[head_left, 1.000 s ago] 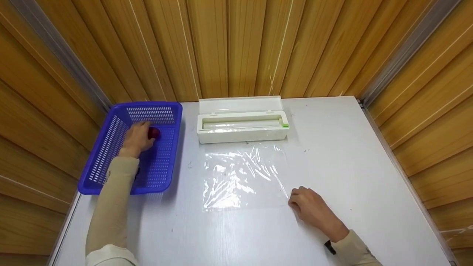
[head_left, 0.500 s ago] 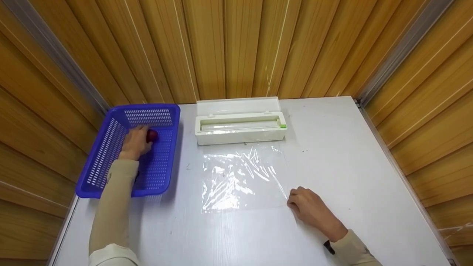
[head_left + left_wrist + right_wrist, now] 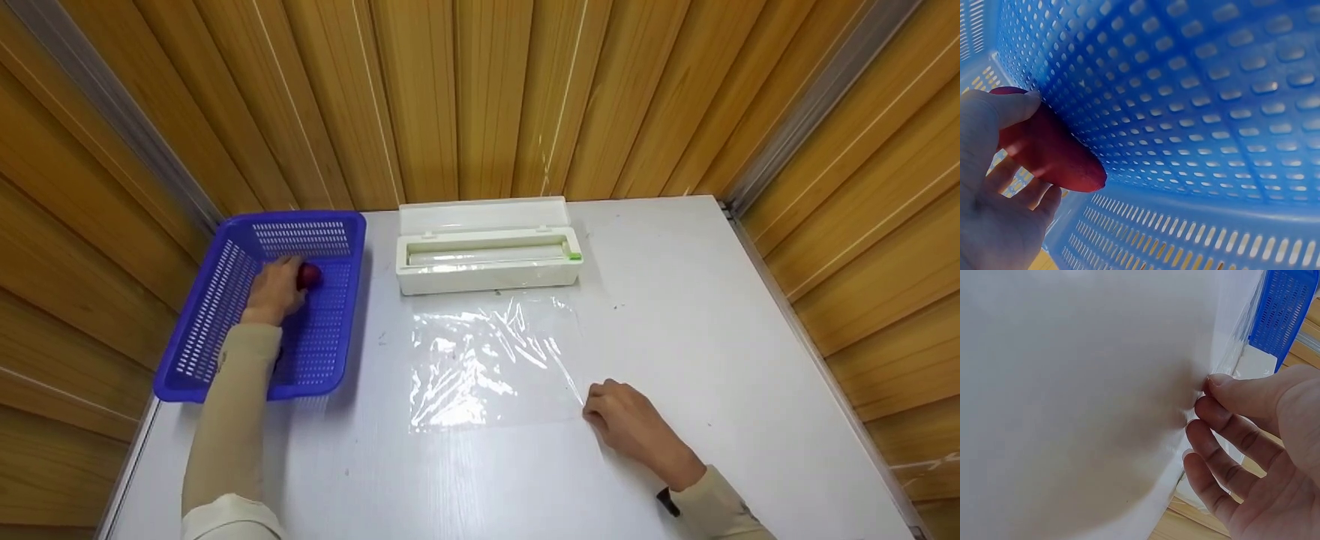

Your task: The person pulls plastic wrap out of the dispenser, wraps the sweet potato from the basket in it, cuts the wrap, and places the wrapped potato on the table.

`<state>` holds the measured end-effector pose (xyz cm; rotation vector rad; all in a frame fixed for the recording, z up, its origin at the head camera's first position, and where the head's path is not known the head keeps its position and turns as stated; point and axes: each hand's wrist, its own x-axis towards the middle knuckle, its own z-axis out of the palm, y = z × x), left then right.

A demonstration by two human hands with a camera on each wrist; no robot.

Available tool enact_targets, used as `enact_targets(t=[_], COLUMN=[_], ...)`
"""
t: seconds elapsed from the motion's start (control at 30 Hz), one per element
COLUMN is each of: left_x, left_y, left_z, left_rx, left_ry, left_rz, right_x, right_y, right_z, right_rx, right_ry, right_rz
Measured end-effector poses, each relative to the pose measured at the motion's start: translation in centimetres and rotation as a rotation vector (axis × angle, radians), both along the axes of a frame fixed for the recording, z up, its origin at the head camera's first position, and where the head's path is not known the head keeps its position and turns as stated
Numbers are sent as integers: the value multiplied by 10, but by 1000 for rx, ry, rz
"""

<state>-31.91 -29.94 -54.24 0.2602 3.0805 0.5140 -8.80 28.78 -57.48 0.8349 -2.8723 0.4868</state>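
Observation:
In the blue basket (image 3: 350,315) at the left, my left hand (image 3: 273,291) holds a dark red, elongated vegetable (image 3: 1053,146) shaped like a sweet potato. The left wrist view has the thumb over it and the curled fingers beneath; its tapered end lies close to the basket floor. My right hand (image 3: 634,429) is on the white table at the lower right corner of a clear sheet of plastic wrap (image 3: 465,367). Thumb and forefinger pinch the sheet's edge in the right wrist view, the other fingers loosely bent. Wrinkles and glare cross the flat sheet.
Behind the sheet stands a white plastic wrap dispenser (image 3: 487,282), its lid (image 3: 484,215) raised, a roll (image 3: 487,255) inside and a green slider (image 3: 574,256) at the right end. Wood-patterned walls (image 3: 487,97) enclose the table (image 3: 675,300) at the back and both sides.
The whole head view has shifted slightly. Both hands keep their places, the left in the basket on the red vegetable and the right at the wrap's corner.

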Motion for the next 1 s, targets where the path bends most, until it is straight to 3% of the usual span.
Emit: enact_targets(t=[0.7, 1.0], left_x=[1, 2], left_y=[-3, -1], left_z=[-1, 5], left_rx=[-15, -16], left_ry=[8, 28], left_rz=[-20, -14], right_x=[1, -1], right_y=[-1, -1], right_z=[1, 2], right_rx=[-4, -12], right_ry=[10, 33], right_rz=[2, 11])
